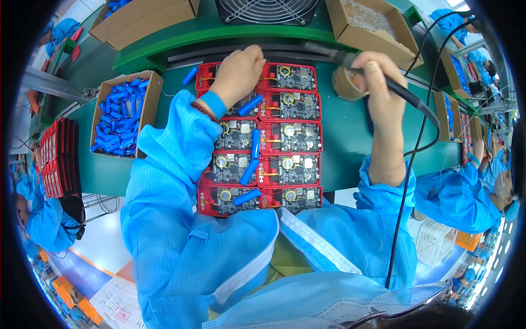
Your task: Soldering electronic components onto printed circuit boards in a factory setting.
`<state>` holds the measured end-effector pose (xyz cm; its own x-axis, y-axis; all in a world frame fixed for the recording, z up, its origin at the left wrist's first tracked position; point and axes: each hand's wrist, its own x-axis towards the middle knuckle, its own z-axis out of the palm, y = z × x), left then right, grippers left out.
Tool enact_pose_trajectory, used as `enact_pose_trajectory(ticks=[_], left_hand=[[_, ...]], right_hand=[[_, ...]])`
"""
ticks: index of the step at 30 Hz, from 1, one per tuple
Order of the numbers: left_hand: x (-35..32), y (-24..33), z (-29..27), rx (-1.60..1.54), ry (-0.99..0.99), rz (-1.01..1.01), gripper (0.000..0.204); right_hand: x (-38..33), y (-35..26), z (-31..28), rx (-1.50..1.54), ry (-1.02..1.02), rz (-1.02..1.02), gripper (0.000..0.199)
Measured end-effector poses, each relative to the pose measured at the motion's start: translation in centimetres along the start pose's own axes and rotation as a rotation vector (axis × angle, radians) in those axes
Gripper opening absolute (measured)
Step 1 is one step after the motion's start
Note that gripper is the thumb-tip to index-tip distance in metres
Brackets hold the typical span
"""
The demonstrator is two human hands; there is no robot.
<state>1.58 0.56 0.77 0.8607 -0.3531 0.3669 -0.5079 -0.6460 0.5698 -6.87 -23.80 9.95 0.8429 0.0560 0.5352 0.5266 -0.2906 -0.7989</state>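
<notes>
1. Head view: the left hand is bent over the far end of the red cases, fingers curled; its fingertips are hidden, so I cannot tell whether it grips anything.
2. Head view: the right hand is closed around a black corded tool, whose blurred tip points away to that hand's left.
3. Head view: the red cases lie in two columns on the green bench, under the left hand and nearer the body, with circuit boards in them.
4. Head view: loose blue cylinders lie on the cases, one just below the left hand and others further toward the body.
5. Head view: left of the left hand stands a cardboard box full of more blue cylinders.
6. Head view: a round brown pot is just left of the right hand; a fan stands beyond both hands.
</notes>
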Motion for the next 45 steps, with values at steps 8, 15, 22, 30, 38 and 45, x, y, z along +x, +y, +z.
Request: enact_pose_trajectory(ticks=[8, 15, 22, 30, 38, 45], left_hand=[[0.6, 0.1, 2.2, 0.147, -0.016, 0.0, 0.013], [0.5, -0.2, 2.8, 0.209, 0.03, -0.006, 0.012], [0.6, -0.2, 2.7, 0.176, -0.033, -0.061, 0.015], [0.5, -0.1, 2.7, 0.213, -0.035, -0.061, 0.016], [0.5, 0.1, 2.7, 0.238, -0.038, -0.056, 0.016], [0.6, 0.1, 2.8, 0.252, -0.048, -0.042, 0.015]], right_hand=[[-0.9, 4.5, 3.3, 0.067, -0.121, 0.157, 0.023], [-0.9, 5.4, 3.9, 0.04, -0.123, 0.14, 0.023], [-0.9, 6.1, 4.2, 0.042, -0.128, 0.174, 0.023], [-1.0, 6.1, 4.3, -0.015, -0.167, 0.122, 0.026], [-1.0, 5.9, 3.7, -0.027, -0.137, 0.155, 0.025], [-0.9, 6.6, 4.2, -0.061, -0.118, 0.09, 0.026]])
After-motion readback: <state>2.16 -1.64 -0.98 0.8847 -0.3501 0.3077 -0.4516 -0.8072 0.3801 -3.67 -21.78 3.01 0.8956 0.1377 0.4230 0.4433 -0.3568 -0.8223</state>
